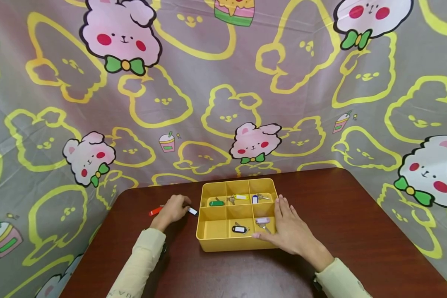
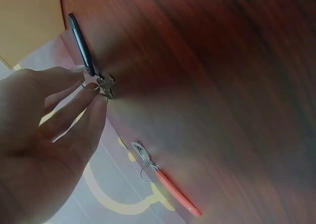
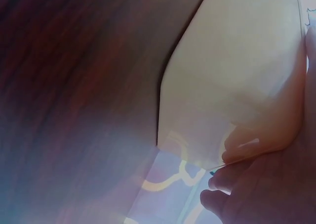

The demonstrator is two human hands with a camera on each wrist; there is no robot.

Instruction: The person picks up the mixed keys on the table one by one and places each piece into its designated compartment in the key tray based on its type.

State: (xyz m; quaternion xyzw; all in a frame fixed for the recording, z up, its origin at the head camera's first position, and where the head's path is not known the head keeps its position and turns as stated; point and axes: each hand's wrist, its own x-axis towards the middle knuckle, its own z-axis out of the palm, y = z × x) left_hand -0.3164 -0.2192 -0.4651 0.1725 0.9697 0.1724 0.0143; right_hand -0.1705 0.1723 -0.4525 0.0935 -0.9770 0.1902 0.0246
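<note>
In the head view my left hand is left of the yellow divided box. Its fingertips pinch a dark key tag with a white label, near the ring end, where a metal key hangs. The tag is tilted, close to the tabletop. My right hand lies along the box's right side with fingers extended, thumb at the front rim. In the right wrist view its fingers rest against the box wall. A red key tag with keys lies left of my left hand.
Inside the box are tagged keys: a green tag, a yellow tag and a blue tag along the back. A black tag and a pale purple tag lie in front. A patterned curtain hangs behind the brown table.
</note>
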